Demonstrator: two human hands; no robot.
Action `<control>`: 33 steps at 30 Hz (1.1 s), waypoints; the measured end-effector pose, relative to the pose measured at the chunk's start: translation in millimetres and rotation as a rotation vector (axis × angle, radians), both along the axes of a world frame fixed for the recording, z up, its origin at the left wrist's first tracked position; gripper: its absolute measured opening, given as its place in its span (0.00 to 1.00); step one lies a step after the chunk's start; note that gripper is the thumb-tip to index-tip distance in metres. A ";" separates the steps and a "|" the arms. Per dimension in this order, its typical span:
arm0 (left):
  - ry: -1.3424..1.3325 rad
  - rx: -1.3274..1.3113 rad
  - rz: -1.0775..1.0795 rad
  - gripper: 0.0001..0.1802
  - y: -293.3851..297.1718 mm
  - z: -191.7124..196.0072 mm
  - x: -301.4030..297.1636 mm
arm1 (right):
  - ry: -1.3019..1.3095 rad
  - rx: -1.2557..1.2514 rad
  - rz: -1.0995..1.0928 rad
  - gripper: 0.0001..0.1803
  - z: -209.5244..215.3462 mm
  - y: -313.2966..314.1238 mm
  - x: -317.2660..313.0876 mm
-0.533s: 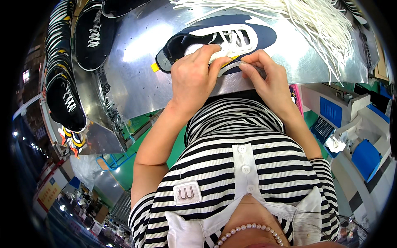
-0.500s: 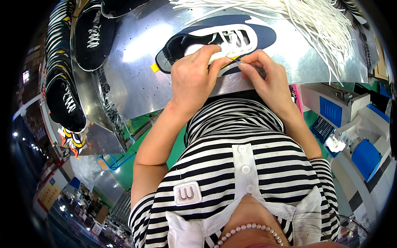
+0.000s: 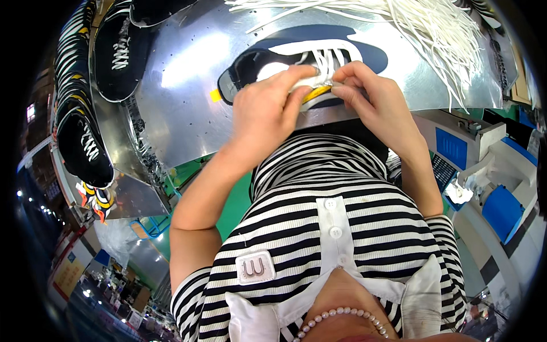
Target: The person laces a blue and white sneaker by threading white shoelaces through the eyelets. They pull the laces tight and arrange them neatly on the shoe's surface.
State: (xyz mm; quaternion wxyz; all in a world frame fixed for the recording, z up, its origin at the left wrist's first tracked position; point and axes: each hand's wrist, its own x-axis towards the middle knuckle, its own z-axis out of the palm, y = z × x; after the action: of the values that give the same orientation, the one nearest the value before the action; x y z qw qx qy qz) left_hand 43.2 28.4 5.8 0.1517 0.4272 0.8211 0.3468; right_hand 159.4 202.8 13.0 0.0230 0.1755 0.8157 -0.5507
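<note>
A navy sneaker with a white lace panel, yellow side stripe and yellow heel tab lies on its side on the metal table, toe to the right. White shoelace crosses its lace rows. My left hand is closed on the near edge of the shoe's opening, thumb and fingers pinching the white panel. Thumb and forefinger of my right hand pinch together at the near row of eyelets, touching the shoe by the yellow stripe. What sits between those fingertips is too small to make out.
A heap of loose white laces covers the table's far right. Black laced shoes stand at the left, beside a long row of stacked shoes. The metal table has scattered dark specks. Grey machinery with blue panels stands at right.
My right hand has moved in against the shoe's eyelet edge; before, it held a thin dark piece slightly off it. The view has shifted slightly. My left hand keeps its pinch.
</note>
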 end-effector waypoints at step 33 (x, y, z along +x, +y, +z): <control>0.160 -0.473 -0.534 0.10 22.6 30.3 -23.7 | 0.271 0.448 -0.399 0.11 -67.8 43.7 -15.1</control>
State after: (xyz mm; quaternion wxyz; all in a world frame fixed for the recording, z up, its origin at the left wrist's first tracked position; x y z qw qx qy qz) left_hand 19.5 51.0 36.1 0.2668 0.6054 0.7474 0.0609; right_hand 144.3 246.5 -54.8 -0.2334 0.2577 0.8617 -0.3697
